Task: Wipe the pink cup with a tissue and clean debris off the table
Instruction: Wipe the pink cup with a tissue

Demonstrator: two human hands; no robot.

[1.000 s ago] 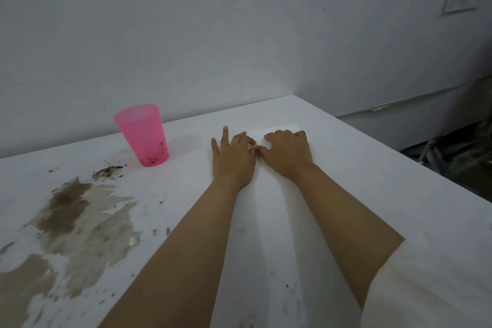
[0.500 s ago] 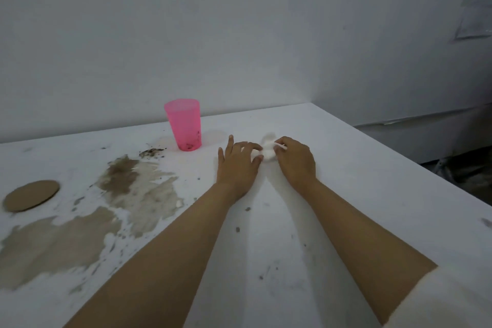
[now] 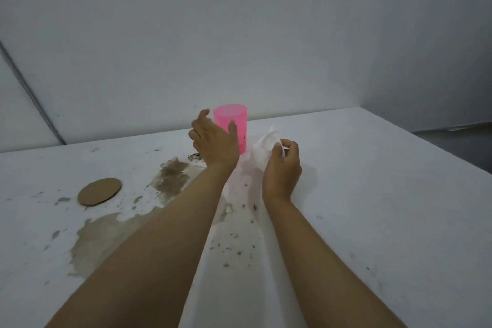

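Observation:
The pink cup stands upright on the white table, near the back wall. My left hand is open and curled around the cup's left side, thumb at its front; whether it touches the cup I cannot tell. My right hand is raised just right of the cup and grips a crumpled white tissue. Dark debris crumbs are scattered on the table between my forearms, and more lie at the cup's base.
Large brown stains spread over the table's left half, with another patch nearer me. A round brown cardboard disc lies at the left. The table's right edge drops off beyond my right hand.
My right hand has lifted the tissue off the table and bunched it. My left hand left the tissue and moved up to the pink cup. The view shifted left.

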